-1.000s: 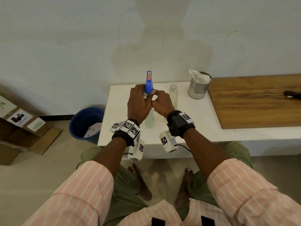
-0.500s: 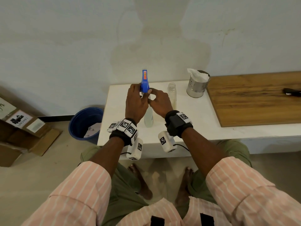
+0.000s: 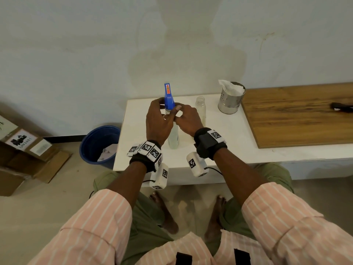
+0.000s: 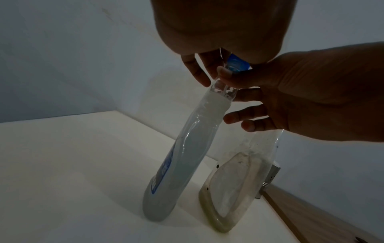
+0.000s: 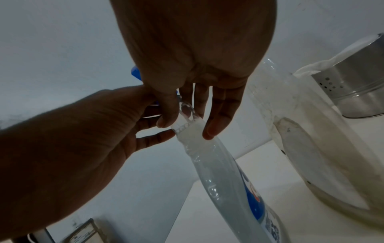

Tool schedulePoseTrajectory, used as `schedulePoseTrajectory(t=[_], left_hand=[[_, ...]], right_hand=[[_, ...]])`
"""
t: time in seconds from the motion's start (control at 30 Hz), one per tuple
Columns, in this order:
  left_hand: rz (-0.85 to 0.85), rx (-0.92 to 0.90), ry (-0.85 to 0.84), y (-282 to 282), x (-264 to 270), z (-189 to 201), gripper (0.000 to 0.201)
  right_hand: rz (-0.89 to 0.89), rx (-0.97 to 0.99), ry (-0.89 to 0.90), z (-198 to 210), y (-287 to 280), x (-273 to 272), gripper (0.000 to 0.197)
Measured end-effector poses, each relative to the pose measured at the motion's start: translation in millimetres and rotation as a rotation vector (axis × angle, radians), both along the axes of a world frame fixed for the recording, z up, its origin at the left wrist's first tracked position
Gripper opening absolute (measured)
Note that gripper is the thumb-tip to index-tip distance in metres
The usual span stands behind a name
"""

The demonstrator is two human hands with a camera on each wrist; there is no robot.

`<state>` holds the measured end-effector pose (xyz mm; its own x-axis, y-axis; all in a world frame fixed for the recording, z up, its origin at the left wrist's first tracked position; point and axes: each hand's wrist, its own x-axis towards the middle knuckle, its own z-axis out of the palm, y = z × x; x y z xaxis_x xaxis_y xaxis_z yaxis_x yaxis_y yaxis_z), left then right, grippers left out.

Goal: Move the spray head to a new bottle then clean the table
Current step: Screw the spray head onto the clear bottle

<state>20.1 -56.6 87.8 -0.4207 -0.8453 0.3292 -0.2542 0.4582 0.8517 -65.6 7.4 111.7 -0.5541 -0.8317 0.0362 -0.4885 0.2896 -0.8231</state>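
Both hands had shifted higher: left hand fingers gripped the blue plastic spray head, right hand fingers pinched its collar atop the clear liquid-filled bottle. Likely seated, needing tightening. Beside them, the empty old bottle on the white table.

I see my left hand and right hand raised together, fingertips meeting. Both forearms angle inward, with the 2 thumbs pinching.

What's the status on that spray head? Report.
Left hand and right hand grip blue plastic spray head atop full clear bottle. Nothing obstructing.
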Motion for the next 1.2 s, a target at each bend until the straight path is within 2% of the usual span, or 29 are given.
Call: schedulePoseTrajectory(t=[0.13,0.3,0.43,0.57,0.7,0.77,0.9,1.03,1.2], left_hand=[[0.04,-0.007,-0.003,0,-2,2,0.042],[0.022,-0.122,-0.11,1,0,0,0.038],[-0.011,-0.134,-0.175,1,4,-2,0.032],[-0.009,-0.117,-0.193,1,8,-6,0.032],[-0.032,-0.08,-0.221,3,13,-13,0.027],[-0.055,-0.079,-0.261,2,13,-15,0.032],[-0.108,-0.132,-0.289,-4,15,-13,0.038],[-0.122,-0.12,-0.307,-10,14,-11,0.04],[-0.121,-0.088,-0.28,-13,14,-15,0.042]], right_hand=[[0.007,0.005,0.004,0,-1,-2,0.042],[0.012,0.007,0.004,-2,-3,-2,0.04],[0.0,0.026,0.001,1,-4,-2,0.045],[-0.056,-0.017,-0.106,7,-3,-7,0.065],[-0.082,-0.121,-0.288,20,-3,-13,0.074],[-0.089,-0.121,-0.329,22,-3,-13,0.073],[-0.11,-0.077,-0.192,16,-3,-12,0.065],[-0.192,-0.16,-0.159,11,-5,-5,0.063],[-0.187,-0.211,-0.157,14,-9,5,0.052]])
